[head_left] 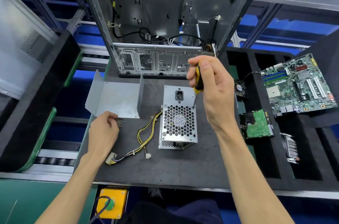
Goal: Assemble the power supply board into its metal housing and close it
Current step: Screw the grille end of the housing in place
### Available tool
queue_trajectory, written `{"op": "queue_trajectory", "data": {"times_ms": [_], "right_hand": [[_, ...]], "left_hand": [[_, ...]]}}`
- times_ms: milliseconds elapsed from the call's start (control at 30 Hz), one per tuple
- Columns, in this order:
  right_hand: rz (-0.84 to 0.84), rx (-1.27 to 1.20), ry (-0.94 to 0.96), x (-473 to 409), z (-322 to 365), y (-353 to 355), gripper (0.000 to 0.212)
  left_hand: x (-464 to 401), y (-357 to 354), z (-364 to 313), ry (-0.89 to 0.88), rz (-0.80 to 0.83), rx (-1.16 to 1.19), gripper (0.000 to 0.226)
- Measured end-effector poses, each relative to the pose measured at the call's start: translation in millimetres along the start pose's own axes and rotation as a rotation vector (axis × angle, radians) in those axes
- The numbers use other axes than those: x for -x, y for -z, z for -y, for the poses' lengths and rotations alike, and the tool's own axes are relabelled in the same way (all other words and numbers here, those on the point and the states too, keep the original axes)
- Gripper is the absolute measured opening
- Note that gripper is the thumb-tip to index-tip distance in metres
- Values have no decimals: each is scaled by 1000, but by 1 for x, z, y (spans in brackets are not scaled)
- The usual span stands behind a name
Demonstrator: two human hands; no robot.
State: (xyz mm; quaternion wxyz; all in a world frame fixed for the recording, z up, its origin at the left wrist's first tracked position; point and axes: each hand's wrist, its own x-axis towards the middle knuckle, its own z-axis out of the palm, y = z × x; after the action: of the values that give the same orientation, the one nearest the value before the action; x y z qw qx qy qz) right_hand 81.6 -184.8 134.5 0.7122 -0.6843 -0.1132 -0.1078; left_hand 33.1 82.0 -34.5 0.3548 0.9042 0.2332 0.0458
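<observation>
Silver metal, perforated with a honeycomb fan grille on top, forms the power supply housing [178,120], which stands near the middle of a dark grey work mat [165,166]. The right hand [211,84] has its fingers curled around the yellow and black handle of a screwdriver [197,81], held nearly upright, its tip at the grille's far right corner. Yellow and black cables [145,135] trail from the housing's left side to white connectors near the left wrist. The left hand [103,128] rests on the mat, fingers loosely curled toward a small cluster of screws [120,122]; whether the fingertips pinch one cannot be told. Just beyond the screws lies a bent grey metal cover [115,98], its side flaps turned up. Bare mat stretches in front of the housing to the near edge. Behind, an open computer case [156,21] rises. To the right, well apart, black foam compartments hold a green motherboard [299,84] and a hard drive [256,124].
</observation>
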Motion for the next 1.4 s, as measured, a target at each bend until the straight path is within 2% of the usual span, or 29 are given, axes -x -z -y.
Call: {"op": "queue_trajectory", "data": {"times_ms": [100, 233, 433, 533, 633, 733, 833, 967, 1133, 1400], "right_hand": [[-30, 3, -11, 1, 0, -1, 24], [-65, -39, -49, 4, -3, -1, 31], [-183, -412, -58, -4, 9, 15, 31], [-291, -654, -104, -9, 16, 25, 30], [-386, -891, -195, -9, 17, 33, 32], [-453, -1053, -268, -5, 13, 33, 30], [-482, -1164, -321, 2, 8, 28, 29], [-481, -1241, -358, 12, 5, 19, 30], [-492, -1256, -352, 20, 8, 17, 29], [-504, -1223, -314, 27, 11, 16, 30]], "left_hand": [[-2, -1, 0, -50, 19, -52, 12], [-3, -6, -2, -68, 18, -116, 8], [-2, -4, -8, -61, -4, -81, 7], [5, 6, -23, -55, -7, 149, 11], [16, 24, -55, -25, 40, 513, 10], [36, 42, -95, -61, 176, 848, 13], [60, 46, -129, -100, 379, 1009, 19], [80, 39, -154, -119, 529, 1034, 27], [87, 38, -163, -92, 517, 1033, 12], [95, 40, -169, -102, 448, 989, 12]]}}
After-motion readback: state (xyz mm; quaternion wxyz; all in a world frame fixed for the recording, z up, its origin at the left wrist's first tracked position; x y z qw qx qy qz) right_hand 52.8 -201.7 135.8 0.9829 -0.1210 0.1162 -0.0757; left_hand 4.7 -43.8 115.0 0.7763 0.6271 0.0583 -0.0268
